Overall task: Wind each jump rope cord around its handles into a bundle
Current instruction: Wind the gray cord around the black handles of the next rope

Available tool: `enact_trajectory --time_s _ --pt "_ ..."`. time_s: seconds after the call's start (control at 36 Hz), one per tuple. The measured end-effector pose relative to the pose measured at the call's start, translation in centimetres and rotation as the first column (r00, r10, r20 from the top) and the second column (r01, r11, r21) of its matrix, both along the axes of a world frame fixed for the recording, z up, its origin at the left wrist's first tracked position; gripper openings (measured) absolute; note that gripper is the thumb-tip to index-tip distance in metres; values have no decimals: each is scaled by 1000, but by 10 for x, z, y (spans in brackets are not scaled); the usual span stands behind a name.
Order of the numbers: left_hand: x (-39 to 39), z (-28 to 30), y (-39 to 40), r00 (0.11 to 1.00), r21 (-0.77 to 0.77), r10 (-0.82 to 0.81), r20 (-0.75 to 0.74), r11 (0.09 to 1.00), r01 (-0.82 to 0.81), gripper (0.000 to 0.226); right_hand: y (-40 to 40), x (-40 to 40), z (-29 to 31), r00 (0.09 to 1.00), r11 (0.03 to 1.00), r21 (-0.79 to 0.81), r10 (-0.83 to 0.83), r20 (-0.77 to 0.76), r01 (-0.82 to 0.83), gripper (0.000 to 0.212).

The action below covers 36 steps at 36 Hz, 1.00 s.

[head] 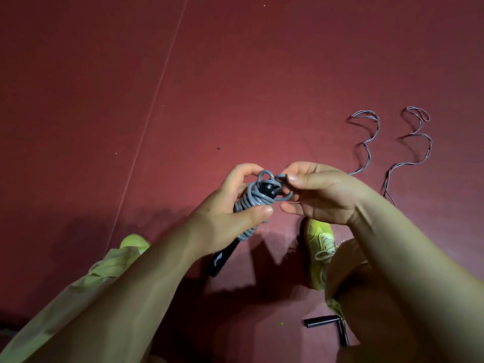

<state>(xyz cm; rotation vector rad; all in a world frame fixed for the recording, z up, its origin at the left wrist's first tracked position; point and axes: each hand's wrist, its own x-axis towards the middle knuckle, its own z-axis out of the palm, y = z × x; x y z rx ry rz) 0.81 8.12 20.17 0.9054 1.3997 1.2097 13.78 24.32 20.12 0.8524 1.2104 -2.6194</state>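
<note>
My left hand [235,205] grips a pair of black jump rope handles [222,258] with grey cord [252,199] wound around their upper part. The handles slant down to the left, their lower ends sticking out below my palm. My right hand [314,189] pinches a loop of the same grey cord [281,176] right at the top of the handles. Two other thin cords [366,142] [419,142] lie loose in wavy lines on the red floor at the right. Black handles [324,323] of another rope lie on the floor by my right leg.
The red floor [235,74] has a thin pale line [157,93] running diagonally at the left. My feet in yellow-green shoes [320,247] [135,242] and light trousers fill the bottom of the view.
</note>
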Motion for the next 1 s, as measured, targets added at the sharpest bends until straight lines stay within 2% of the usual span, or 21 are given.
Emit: enact_trajectory --time_s 0.14,0.25,0.44,0.53,0.72,0.86,1.0 --pt "5 2 -3 1000 38 -9 23 999 8 45 2 1 1 1000 1000 -9 9 5 -9 46" --pt "4 3 -3 999 51 7 42 999 -9 43 0 2 6 996 996 -27 89 -27 -90 43" --pt "5 5 -5 977 2 -33 212 999 33 50 -3 1 5 994 991 -81 105 -19 -106 41" --pt "7 3 -5 969 -17 -67 236 997 73 49 -7 0 3 993 989 -98 110 -37 -113 39" --pt "4 7 -4 953 -15 -20 302 1000 26 50 -20 -4 -2 998 980 -201 -28 -62 15 54" --pt "4 8 -2 960 -29 34 279 999 -27 41 -28 -9 -3 986 974 -172 -157 -56 146 49" --pt "-1 13 1 919 -20 137 369 990 -140 43 -22 -7 7 964 968 -191 -197 -177 163 35"
